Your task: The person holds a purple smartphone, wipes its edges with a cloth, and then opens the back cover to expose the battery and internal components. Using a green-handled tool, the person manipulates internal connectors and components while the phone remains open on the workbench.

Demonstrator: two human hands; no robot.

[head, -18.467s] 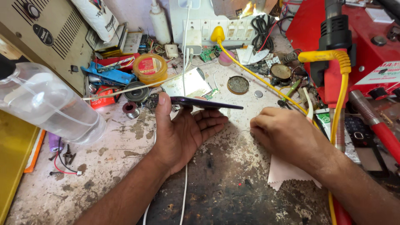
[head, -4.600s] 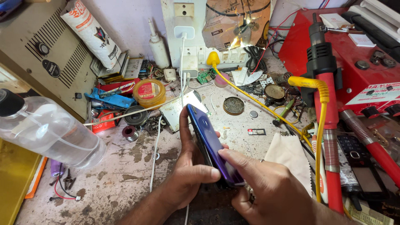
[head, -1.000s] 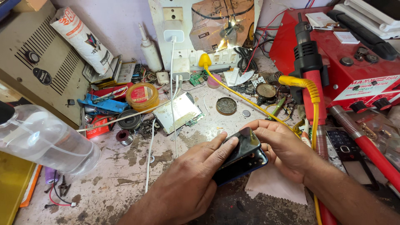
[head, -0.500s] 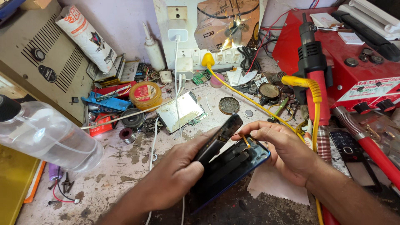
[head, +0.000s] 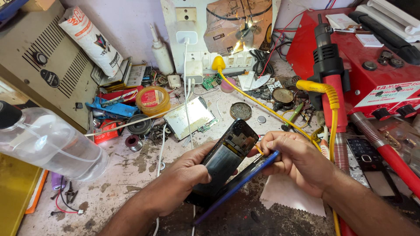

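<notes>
Far left, a white cylindrical paper-wrapped packet with red print (head: 89, 39) leans against my beige box. A white-and-red rectangular label (head: 385, 94) fronts the red machine, far right.

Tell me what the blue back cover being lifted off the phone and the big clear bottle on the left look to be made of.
Blue back cover: likely glossy plastic or glass; the thin edge shines, so I cannot tell which. Big clear bottle: seemingly thin transparent plastic with soft highlights and a black cap. The left hand grips the opened dark phone body; the right hand holds the cover.
</notes>
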